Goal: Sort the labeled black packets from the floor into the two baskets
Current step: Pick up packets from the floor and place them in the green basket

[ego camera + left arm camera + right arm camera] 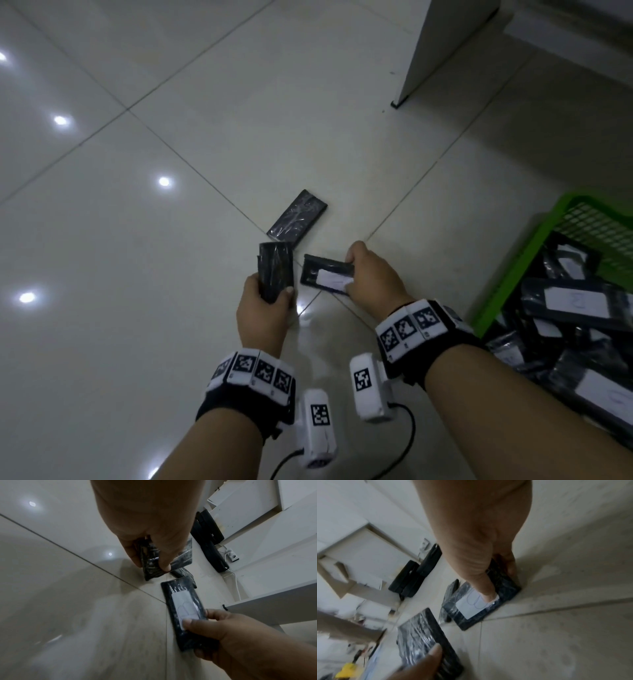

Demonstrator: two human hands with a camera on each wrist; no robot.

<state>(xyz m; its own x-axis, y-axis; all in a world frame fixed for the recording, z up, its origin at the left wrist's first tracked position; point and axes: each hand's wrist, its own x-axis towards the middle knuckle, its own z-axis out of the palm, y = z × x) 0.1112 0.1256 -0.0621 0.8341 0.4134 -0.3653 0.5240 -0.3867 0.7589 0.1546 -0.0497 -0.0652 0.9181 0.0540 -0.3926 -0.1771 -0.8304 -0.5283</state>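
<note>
A: Item one: plain-side packet [275, 270], gripped on end in the left hand [263, 308], label unseen.
B: Item two: labelled packet [327, 275], pinched at its edge by the right hand [371, 274], above the floor.
A: Item three: packet on the floor [297, 219], unclaimed.
B: Step appears to be pick-up; next, read each label and carry it to its basket, the green basket [534, 253] being nearest.

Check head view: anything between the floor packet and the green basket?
Only bare floor tile between the floor packet and the green basket.
</note>
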